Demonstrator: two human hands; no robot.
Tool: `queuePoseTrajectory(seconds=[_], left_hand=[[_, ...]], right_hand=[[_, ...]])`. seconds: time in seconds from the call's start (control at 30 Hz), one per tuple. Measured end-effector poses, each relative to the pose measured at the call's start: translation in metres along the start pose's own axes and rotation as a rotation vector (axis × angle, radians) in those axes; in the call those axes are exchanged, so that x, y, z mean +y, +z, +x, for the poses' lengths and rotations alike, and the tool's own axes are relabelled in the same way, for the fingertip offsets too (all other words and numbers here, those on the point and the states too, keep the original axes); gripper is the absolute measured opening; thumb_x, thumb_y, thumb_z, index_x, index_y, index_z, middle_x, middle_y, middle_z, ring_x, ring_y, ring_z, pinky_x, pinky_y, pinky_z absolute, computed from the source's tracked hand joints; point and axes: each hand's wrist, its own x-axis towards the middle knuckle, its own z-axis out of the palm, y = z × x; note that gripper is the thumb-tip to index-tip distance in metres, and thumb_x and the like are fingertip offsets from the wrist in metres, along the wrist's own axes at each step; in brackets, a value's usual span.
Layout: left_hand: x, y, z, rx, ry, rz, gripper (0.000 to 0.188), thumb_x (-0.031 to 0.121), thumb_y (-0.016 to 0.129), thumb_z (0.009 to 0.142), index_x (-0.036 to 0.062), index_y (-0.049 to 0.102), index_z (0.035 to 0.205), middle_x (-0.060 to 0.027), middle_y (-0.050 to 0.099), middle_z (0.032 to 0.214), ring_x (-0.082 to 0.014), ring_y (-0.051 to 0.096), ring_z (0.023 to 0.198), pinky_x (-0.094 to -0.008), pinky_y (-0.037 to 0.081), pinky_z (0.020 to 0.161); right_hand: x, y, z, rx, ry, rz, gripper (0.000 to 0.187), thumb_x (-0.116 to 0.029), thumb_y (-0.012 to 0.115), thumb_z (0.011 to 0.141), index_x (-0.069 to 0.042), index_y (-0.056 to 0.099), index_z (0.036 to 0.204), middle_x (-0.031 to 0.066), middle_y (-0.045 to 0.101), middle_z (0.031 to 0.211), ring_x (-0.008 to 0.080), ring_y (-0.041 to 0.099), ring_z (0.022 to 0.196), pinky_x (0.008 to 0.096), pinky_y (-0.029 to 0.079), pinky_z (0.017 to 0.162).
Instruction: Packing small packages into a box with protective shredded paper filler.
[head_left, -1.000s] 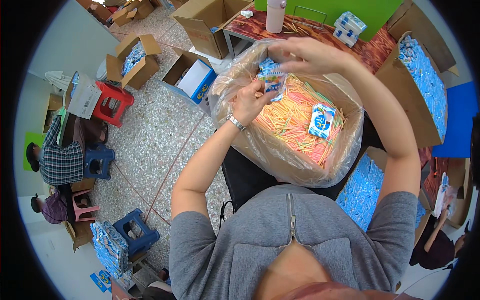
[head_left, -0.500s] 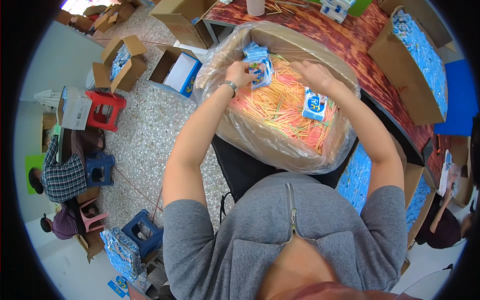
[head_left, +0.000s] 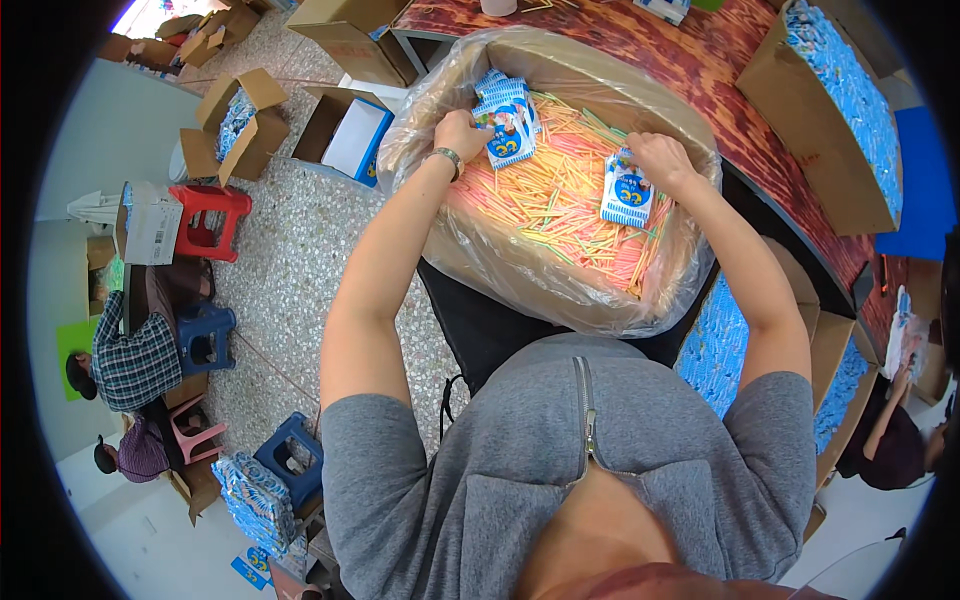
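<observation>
A plastic-lined cardboard box [head_left: 540,296] in front of me holds many thin sticks [head_left: 560,190] in yellow, pink, orange and green. My left hand [head_left: 463,136] is closed on the edge of a blue-and-white packet [head_left: 512,145] at the left of the sticks. More such packets [head_left: 492,84] lie bunched just behind it. On the right side, my right hand [head_left: 660,160] is closed with its fingertips at the upper edge of another blue-and-white packet [head_left: 627,195], which lies on the sticks. Its thumb is partly hidden.
A red-brown patterned table [head_left: 650,55] runs behind the box. Cartons full of blue packets stand at the right [head_left: 845,90] and beside my right arm [head_left: 712,345]. Stools, including a red one [head_left: 212,222], and seated people [head_left: 140,360] are on the left.
My right hand has drawn back to the right from over the sticks, and its fingers now close at the right packet's top. My left hand shifted slightly left, its packet tilting.
</observation>
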Motion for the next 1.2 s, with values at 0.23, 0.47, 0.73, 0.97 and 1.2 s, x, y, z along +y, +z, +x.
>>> queuePoseTrajectory(seconds=[0.23, 0.47, 0.73, 0.97, 1.2], left_hand=[[0.029, -0.021, -0.027, 0.275, 0.245, 0.193, 0.048, 0.032, 0.075, 0.074, -0.0010, 0.063, 0.107, -0.0211, 0.066, 0.100, -0.0314, 0.064, 0.096, -0.0391, 0.051, 0.080], [0.087, -0.002, -0.104, -0.025, 0.475, -0.353, 0.051, 0.038, 0.071, 0.082, -0.0035, 0.062, 0.110, -0.0172, 0.066, 0.102, -0.0244, 0.064, 0.095, -0.0360, 0.050, 0.082], [0.098, -0.008, -0.120, -0.260, 0.292, -0.971, 0.020, 0.017, 0.066, 0.089, -0.0031, 0.067, 0.093, -0.0004, 0.068, 0.084, -0.0029, 0.057, 0.074, -0.0211, 0.048, 0.064], [0.079, -0.026, -0.126, -0.103, 0.307, -0.899, 0.019, 0.016, 0.072, 0.084, -0.0010, 0.066, 0.079, 0.0031, 0.062, 0.070, -0.0016, 0.051, 0.062, -0.0198, 0.043, 0.054], [0.056, -0.034, -0.140, -0.159, 0.290, -0.845, 0.019, 0.016, 0.069, 0.087, -0.0027, 0.068, 0.089, 0.0028, 0.064, 0.076, -0.0014, 0.053, 0.068, -0.0202, 0.045, 0.059]], right_hand=[[-0.002, -0.033, -0.009, 0.005, -0.074, -0.112, 0.017, -0.008, 0.054, 0.083, -0.005, 0.052, 0.099, 0.0139, 0.063, 0.093, 0.0324, 0.063, 0.091, 0.0417, 0.053, 0.069], [-0.041, -0.106, -0.013, 0.422, -0.280, 0.066, 0.018, -0.010, 0.054, 0.082, -0.013, 0.051, 0.100, 0.0077, 0.060, 0.092, 0.0291, 0.062, 0.088, 0.0400, 0.051, 0.066], [-0.085, -0.120, -0.002, 0.321, -0.068, 0.949, 0.018, -0.016, 0.066, 0.087, -0.003, 0.060, 0.099, 0.0034, 0.062, 0.079, 0.0105, 0.058, 0.068, 0.0267, 0.047, 0.061], [-0.096, -0.093, 0.021, 0.203, -0.270, 1.331, 0.016, -0.015, 0.061, 0.093, -0.001, 0.061, 0.100, -0.0002, 0.063, 0.081, 0.0037, 0.057, 0.071, 0.0209, 0.047, 0.062], [-0.120, -0.110, 0.021, 0.020, -0.257, 1.223, 0.021, -0.014, 0.065, 0.090, 0.000, 0.061, 0.106, 0.0003, 0.064, 0.080, 0.0055, 0.060, 0.074, 0.0218, 0.049, 0.063]])
